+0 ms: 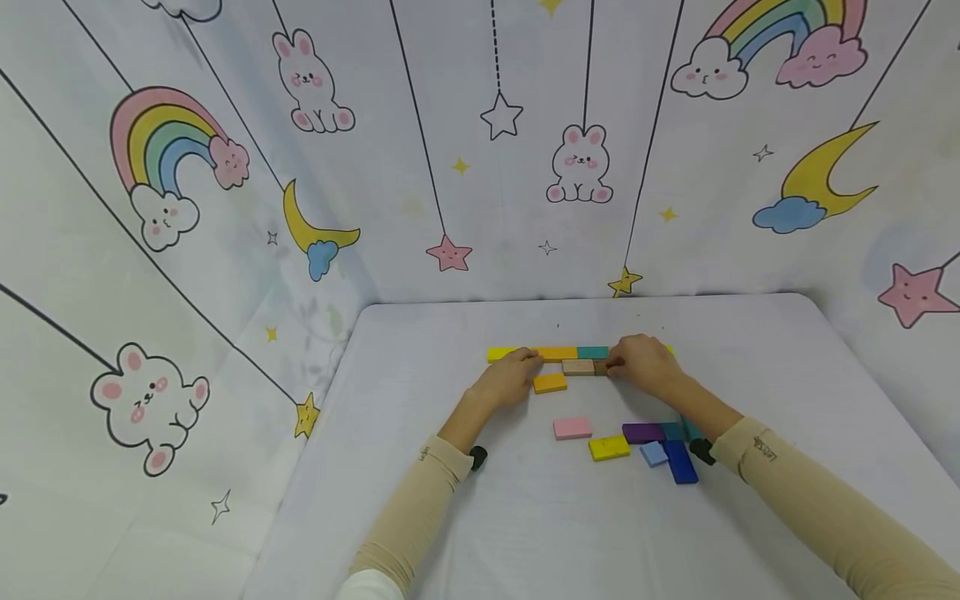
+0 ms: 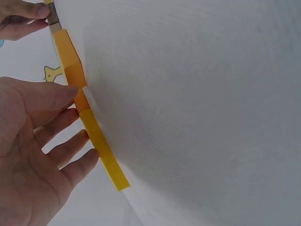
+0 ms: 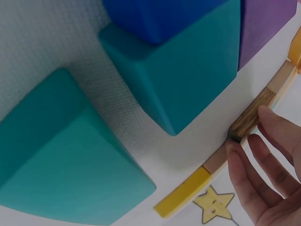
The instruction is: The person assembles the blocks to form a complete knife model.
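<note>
A row of coloured blocks runs along the back of the table, with a yellow block [image 1: 501, 355], an orange block [image 1: 557, 353] and a teal block [image 1: 592, 352]. In front of it lie a light wooden block [image 1: 577, 367] and a dark brown wood-grain block [image 3: 253, 115]. My right hand [image 1: 647, 364] pinches the brown block between thumb and finger, near the row's right part. At the row's left part, my left hand [image 1: 510, 379] touches the blocks with fairly straight fingers; in the left wrist view its thumb meets an orange block. A separate orange block [image 1: 550, 383] lies just right of it.
Nearer the front lie a pink block [image 1: 572, 428], a yellow block [image 1: 609, 448], a purple block [image 1: 642, 432], a light blue block [image 1: 654, 454] and a dark blue block [image 1: 681, 462]. Teal blocks [image 3: 188, 70] sit by the right wrist. A patterned cloth wall [image 1: 517, 250] stands behind the table.
</note>
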### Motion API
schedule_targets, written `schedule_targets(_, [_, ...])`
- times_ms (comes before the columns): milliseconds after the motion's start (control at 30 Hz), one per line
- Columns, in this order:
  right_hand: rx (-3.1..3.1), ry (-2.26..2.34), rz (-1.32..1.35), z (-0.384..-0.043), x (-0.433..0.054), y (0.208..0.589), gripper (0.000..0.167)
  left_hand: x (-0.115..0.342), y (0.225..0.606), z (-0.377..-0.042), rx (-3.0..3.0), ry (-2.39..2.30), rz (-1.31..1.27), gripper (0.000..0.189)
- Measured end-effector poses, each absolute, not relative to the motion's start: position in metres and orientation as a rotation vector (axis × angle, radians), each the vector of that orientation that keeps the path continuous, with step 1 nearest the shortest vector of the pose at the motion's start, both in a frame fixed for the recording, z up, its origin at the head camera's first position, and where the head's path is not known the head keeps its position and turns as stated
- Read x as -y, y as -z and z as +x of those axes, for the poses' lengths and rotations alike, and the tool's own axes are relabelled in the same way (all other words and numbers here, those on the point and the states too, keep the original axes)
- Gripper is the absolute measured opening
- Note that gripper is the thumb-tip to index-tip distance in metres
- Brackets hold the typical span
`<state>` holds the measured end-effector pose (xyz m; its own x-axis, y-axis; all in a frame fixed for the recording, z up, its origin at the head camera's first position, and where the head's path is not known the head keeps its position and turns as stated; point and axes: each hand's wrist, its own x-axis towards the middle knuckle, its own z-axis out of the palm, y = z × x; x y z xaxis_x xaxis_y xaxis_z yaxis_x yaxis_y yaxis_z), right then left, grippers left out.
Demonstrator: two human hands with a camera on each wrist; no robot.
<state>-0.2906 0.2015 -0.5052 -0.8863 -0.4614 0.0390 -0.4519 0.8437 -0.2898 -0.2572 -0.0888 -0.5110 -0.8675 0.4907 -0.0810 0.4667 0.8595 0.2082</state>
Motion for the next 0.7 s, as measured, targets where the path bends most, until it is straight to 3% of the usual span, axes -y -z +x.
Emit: schedule_targets(700, [-2.968, 0.476, -0.707, -0.2934, -0.1937, 0.5077, 0.010, 0.0879, 0.5098, -0.2564, -2.906, -0.244, 0.753, 0.047])
